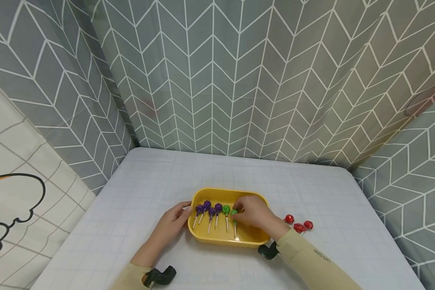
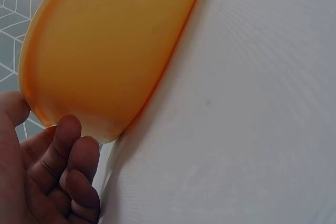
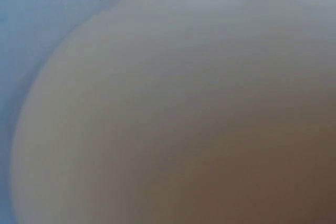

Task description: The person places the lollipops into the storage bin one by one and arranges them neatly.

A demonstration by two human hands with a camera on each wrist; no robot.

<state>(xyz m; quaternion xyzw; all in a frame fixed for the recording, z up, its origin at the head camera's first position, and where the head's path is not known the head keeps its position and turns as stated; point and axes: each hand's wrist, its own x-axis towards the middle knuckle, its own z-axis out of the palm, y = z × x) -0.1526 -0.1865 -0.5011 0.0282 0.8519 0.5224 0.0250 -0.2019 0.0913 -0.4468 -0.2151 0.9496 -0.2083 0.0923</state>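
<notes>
A yellow tray [image 1: 217, 241] lies on the table, and my left hand [image 1: 172, 224] holds its left end. In the left wrist view the thumb is at the rim of the tray [image 2: 115, 40] and the fingers [image 2: 67, 135] curl against its outer wall. Inside the tray several purple lollipops [image 1: 212, 212] lie side by side, sticks toward me. Beside them is a green lollipop [image 1: 226, 209]. My right hand [image 1: 255, 211] reaches over the right side and pinches another green lollipop [image 1: 235, 222] by its head. The right wrist view shows only a blurred close surface.
Red lollipops [image 1: 299, 228] lie on the white-covered table [image 1: 159, 173] right of the tray, partly behind my right forearm. A patterned grey curtain [image 1: 217, 80] hangs along the back and sides. Dark wrist cameras [image 1: 160, 276] sit at both cuffs.
</notes>
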